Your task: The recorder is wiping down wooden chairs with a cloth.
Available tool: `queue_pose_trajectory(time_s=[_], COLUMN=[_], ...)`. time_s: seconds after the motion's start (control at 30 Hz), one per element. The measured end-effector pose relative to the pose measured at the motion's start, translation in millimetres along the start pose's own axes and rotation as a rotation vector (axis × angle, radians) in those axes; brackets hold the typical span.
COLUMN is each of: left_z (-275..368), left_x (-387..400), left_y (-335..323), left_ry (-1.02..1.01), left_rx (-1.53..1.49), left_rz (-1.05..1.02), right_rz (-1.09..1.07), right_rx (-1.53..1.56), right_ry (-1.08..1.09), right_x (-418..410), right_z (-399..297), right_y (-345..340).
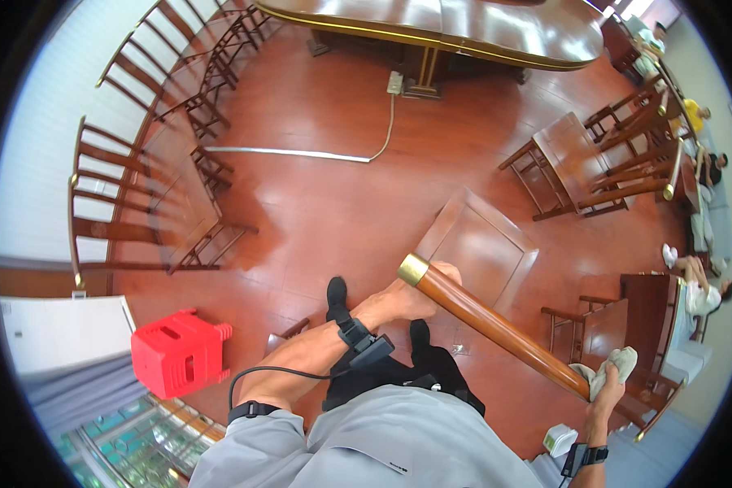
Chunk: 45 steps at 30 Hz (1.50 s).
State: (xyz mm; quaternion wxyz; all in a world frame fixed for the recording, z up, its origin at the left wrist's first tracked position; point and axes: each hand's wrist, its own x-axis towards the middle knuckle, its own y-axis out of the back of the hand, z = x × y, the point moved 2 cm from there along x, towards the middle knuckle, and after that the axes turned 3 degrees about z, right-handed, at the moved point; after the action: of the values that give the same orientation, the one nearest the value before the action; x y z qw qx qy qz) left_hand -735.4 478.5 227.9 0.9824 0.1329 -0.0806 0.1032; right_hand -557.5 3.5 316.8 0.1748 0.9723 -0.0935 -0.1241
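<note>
A polished wooden rail (494, 323) with a brass end cap (413, 269) slants across the view close to me, and looks like the top rail of a chair back. My left hand (430, 293) is curled just under its capped end, the fingers partly hidden by the rail. At the lower right end my right hand (610, 387) holds a pale grey cloth (613, 369) around the rail. A panelled wooden seat (479, 247) shows beyond and below the rail. How the two join is hidden.
A red plastic stool (177, 354) lies tipped at left. Wooden chairs line the left (183, 189) and right (570, 152). A large table (439, 24) stands ahead, with a power strip (394, 82) and cable on the floor. Several people sit at far right.
</note>
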Motion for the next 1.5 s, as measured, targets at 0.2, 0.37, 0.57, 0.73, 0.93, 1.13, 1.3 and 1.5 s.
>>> queue_pose_trajectory(time_s=[0.2,0.37,0.57,0.73,0.93,1.13,1.3,1.5], left_z=[-34.8,-61.9,-70.4,-73.7,-57.3,-41.9,-12.3,37.3], left_x=[-7.5,-32.2,-57.2,-59.9,-74.0,-130.9,-182.3,-142.2], left_y=[87.5,172.2,256.3,279.5,279.9,299.8,319.2,304.8], left_ry=[0.077,0.178,0.185,0.160,0.217,0.556,0.571,0.388], left_rx=[-0.014,-0.024,0.074,0.225,0.309,0.438,0.155,0.113], left_rz=[-0.035,-0.076,0.136,0.181,0.309,0.294,0.648,0.885], right_rz=[0.096,0.069,-0.111,-0.215,-0.509,-0.937,-1.192,-1.340], right_rx=[0.009,0.036,0.056,-0.092,-0.180,-0.286,-0.423,-0.401], right_ry=[0.121,0.266,0.343,0.505,0.856,1.318,1.215,1.054], right_x=[-75.2,-76.1,-60.8,-55.8,-152.8,-292.8,-362.6,-336.3], right_z=[4.2,-15.3,-78.7,-123.1,-146.1,-156.2,-177.5,-183.4], right_y=[-66.2,-161.0,-299.1,-358.7,-422.7,-522.3,-590.5,-600.8])
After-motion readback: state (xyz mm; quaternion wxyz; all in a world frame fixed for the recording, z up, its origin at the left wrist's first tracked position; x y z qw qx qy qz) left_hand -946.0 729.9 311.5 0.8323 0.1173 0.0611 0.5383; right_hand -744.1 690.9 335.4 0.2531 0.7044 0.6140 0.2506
